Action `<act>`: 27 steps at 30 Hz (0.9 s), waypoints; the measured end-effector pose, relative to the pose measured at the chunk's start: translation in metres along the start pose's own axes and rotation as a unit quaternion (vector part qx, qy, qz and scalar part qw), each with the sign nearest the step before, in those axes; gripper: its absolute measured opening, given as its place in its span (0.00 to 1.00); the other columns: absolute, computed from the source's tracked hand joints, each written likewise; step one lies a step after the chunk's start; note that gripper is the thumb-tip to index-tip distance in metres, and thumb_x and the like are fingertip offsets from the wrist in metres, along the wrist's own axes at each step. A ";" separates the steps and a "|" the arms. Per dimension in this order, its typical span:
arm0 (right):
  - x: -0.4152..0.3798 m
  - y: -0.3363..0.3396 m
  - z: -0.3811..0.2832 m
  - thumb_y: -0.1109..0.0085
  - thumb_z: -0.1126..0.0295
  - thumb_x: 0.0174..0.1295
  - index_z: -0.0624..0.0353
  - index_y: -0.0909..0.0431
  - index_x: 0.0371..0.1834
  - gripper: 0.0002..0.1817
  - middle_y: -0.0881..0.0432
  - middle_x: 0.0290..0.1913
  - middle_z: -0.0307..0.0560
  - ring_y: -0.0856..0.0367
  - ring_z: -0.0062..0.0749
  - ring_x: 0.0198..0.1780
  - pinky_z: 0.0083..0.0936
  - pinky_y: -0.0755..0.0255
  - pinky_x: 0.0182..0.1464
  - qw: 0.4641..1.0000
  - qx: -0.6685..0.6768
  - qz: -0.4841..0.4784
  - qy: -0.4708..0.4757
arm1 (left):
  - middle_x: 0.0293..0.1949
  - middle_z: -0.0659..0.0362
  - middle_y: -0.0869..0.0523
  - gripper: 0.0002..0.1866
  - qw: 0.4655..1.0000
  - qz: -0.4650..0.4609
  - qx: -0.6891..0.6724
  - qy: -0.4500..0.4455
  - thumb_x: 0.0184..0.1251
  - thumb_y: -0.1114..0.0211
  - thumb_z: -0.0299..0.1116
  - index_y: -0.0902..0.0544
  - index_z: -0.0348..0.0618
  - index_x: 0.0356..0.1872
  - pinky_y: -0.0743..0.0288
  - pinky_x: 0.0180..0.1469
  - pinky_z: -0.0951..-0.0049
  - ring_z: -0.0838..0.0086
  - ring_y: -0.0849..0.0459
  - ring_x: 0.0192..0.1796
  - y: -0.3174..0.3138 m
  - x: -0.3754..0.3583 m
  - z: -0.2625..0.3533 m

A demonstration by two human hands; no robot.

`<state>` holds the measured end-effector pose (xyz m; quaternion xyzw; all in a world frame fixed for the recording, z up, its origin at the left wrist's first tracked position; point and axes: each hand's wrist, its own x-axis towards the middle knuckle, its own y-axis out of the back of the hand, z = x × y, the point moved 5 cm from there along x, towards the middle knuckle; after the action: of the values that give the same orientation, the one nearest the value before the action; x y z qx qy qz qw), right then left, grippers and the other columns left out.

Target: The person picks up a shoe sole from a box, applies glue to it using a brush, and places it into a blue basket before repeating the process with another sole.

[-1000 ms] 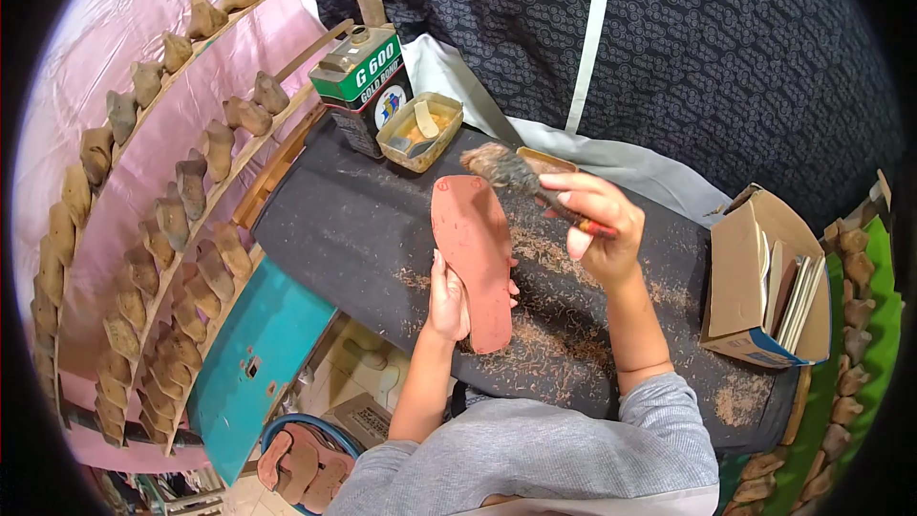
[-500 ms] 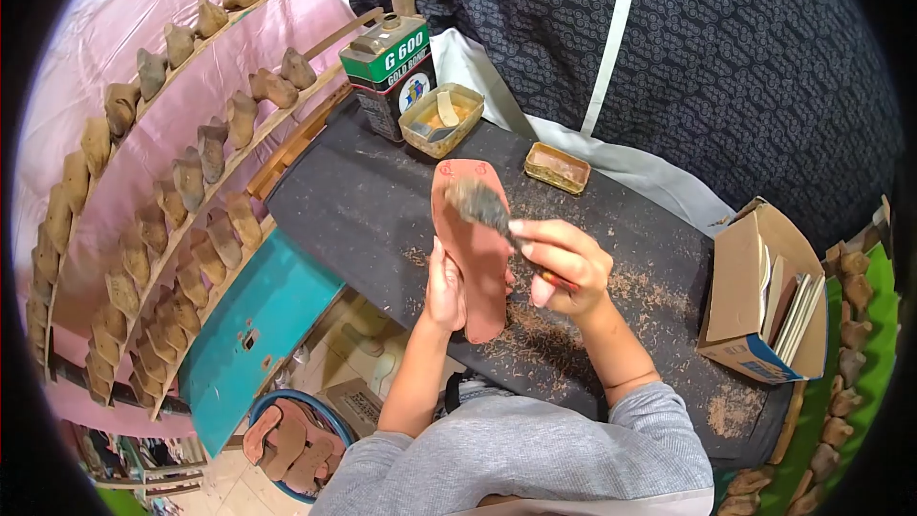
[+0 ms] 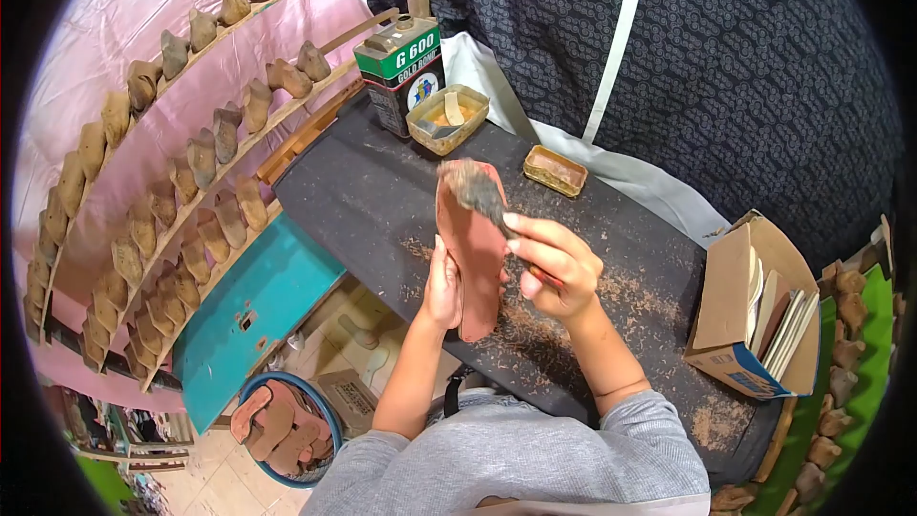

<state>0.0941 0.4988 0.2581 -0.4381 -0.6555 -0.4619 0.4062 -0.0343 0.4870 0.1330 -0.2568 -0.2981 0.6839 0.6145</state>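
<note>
A reddish-brown shoe sole (image 3: 475, 263) is held up over the dark table, its long side running away from me. My left hand (image 3: 443, 287) grips it from the left edge, with the thumb on the near face and fingertips showing at the right edge. In my right hand (image 3: 557, 263) is a brush (image 3: 487, 199) with dark, light-tipped bristles, its reddish handle partly hidden by the fingers. The bristles lie over the far end of the sole and look slightly blurred.
Shavings litter the dark tabletop (image 3: 353, 177). Behind stand a glue can (image 3: 401, 67), a tray with spreaders (image 3: 447, 134) and a small tin (image 3: 555, 172). A cardboard box (image 3: 726, 301) is at right. Shoe lasts (image 3: 201, 148) line the left racks; a blue basket (image 3: 334, 420) holds more soles.
The brush has moved towards the far left end of the sole. The sole has tilted slightly, and the camera view has shifted a little.
</note>
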 end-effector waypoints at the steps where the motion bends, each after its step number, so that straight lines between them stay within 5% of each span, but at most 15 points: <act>1: 0.001 0.001 0.000 0.34 0.72 0.44 0.65 0.21 0.38 0.16 0.20 0.45 0.56 0.18 0.44 0.37 0.30 0.22 0.37 1.000 -0.021 -0.010 -0.011 | 0.46 0.53 0.20 0.35 1.000 0.007 0.023 -0.003 0.69 0.73 0.61 0.33 0.43 0.58 0.20 0.39 0.69 0.67 0.18 0.39 -0.003 -0.002 -0.001; 5: -0.012 0.007 -0.008 0.37 0.76 0.42 0.65 0.21 0.36 0.14 0.20 0.43 0.56 0.18 0.45 0.36 0.30 0.22 0.37 0.999 -0.005 -0.054 0.005 | 0.52 0.54 0.23 0.34 0.999 0.045 -0.012 -0.003 0.70 0.73 0.59 0.37 0.44 0.63 0.21 0.42 0.67 0.67 0.19 0.46 -0.005 -0.002 -0.011; 7: -0.020 0.019 -0.014 0.42 0.78 0.42 0.66 0.22 0.33 0.12 0.19 0.35 0.55 0.18 0.44 0.30 0.30 0.23 0.33 0.997 0.034 -0.065 -0.005 | 0.48 0.51 0.21 0.35 0.999 -0.024 0.026 -0.009 0.70 0.73 0.60 0.35 0.42 0.61 0.21 0.45 0.66 0.66 0.21 0.50 -0.010 0.000 -0.011; 10: -0.030 0.034 -0.012 0.40 0.73 0.46 0.67 0.22 0.33 0.11 0.18 0.33 0.55 0.18 0.42 0.29 0.29 0.23 0.32 0.996 0.075 -0.032 -0.042 | 0.45 0.51 0.19 0.36 0.998 0.012 0.056 -0.034 0.70 0.73 0.60 0.33 0.40 0.59 0.21 0.42 0.67 0.66 0.19 0.45 -0.018 0.000 -0.015; 12: -0.025 0.044 -0.014 0.38 0.70 0.50 0.67 0.22 0.35 0.12 0.18 0.36 0.57 0.17 0.42 0.31 0.30 0.23 0.33 0.998 0.055 0.029 -0.012 | 0.43 0.51 0.19 0.36 0.997 -0.065 -0.042 0.004 0.70 0.73 0.61 0.33 0.40 0.59 0.21 0.40 0.68 0.66 0.18 0.40 -0.027 -0.005 -0.020; 19: -0.030 0.050 -0.024 0.38 0.75 0.40 0.64 0.22 0.35 0.15 0.19 0.39 0.54 0.19 0.45 0.33 0.31 0.23 0.35 0.999 0.022 -0.036 0.024 | 0.49 0.47 0.22 0.35 0.993 0.025 -0.104 0.045 0.69 0.72 0.61 0.35 0.41 0.60 0.21 0.42 0.64 0.64 0.18 0.41 -0.052 -0.009 -0.030; 20: -0.037 0.053 -0.028 0.38 0.75 0.40 0.65 0.22 0.34 0.14 0.19 0.38 0.54 0.19 0.44 0.31 0.30 0.24 0.33 0.997 0.037 -0.060 0.012 | 0.51 0.46 0.22 0.36 0.996 0.008 -0.077 0.042 0.70 0.72 0.61 0.35 0.40 0.60 0.21 0.43 0.62 0.62 0.18 0.41 -0.047 -0.007 -0.031; 21: -0.043 0.057 -0.031 0.38 0.75 0.40 0.65 0.22 0.33 0.13 0.18 0.37 0.53 0.19 0.43 0.30 0.30 0.24 0.32 0.995 0.053 -0.083 0.000 | 0.50 0.46 0.22 0.36 0.991 -0.114 -0.063 0.010 0.70 0.72 0.60 0.34 0.39 0.59 0.21 0.44 0.62 0.61 0.18 0.41 -0.050 -0.006 -0.028; 27: -0.051 0.072 -0.037 0.38 0.73 0.42 0.66 0.21 0.34 0.14 0.19 0.38 0.55 0.19 0.42 0.30 0.30 0.24 0.33 0.997 0.057 -0.049 0.007 | 0.50 0.44 0.23 0.36 0.987 -0.096 -0.122 0.047 0.70 0.72 0.60 0.35 0.39 0.61 0.21 0.45 0.61 0.60 0.18 0.42 -0.061 -0.018 -0.051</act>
<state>0.1818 0.4663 0.2375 -0.3786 -0.6983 -0.4464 0.4122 0.0463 0.4776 0.1415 -0.3316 -0.3731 0.5679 0.6545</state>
